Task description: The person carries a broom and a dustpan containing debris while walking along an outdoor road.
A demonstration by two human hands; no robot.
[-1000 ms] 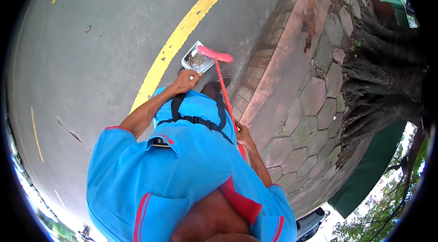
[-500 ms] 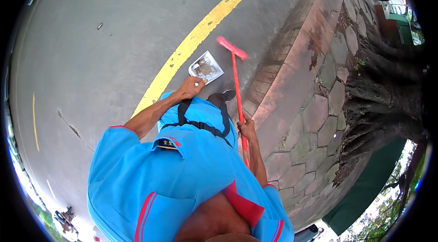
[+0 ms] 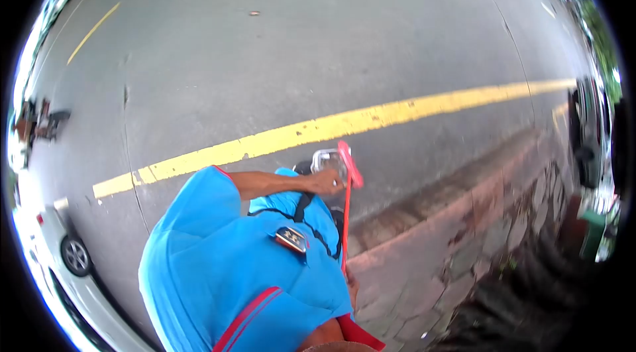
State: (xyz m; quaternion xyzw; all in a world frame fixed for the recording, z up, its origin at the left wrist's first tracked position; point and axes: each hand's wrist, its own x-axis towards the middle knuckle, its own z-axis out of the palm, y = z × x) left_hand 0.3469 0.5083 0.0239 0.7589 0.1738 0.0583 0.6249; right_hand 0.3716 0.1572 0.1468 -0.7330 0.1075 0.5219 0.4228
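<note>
My left hand point(image 3: 327, 181) is closed round the handle of a white dustpan point(image 3: 324, 158), which shows beyond the knuckles with some debris in it. A broom with a red head point(image 3: 350, 164) stands at the dustpan's right edge, its red stick running down along my right side. My right hand point(image 3: 351, 284) is wrapped round the lower part of that stick, partly hidden by my blue shirt.
A yellow line point(image 3: 331, 124) crosses the grey road beyond the dustpan. On the right run a curb point(image 3: 424, 219), stone paving and dark tree roots point(image 3: 517, 292). A white car point(image 3: 79, 272) is at lower left, a motorbike point(image 3: 46, 120) at far left.
The view has swung round, and the yellow line now lies across it. The broom head, earlier apart from the dustpan, is back at its edge. Both hands keep their holds.
</note>
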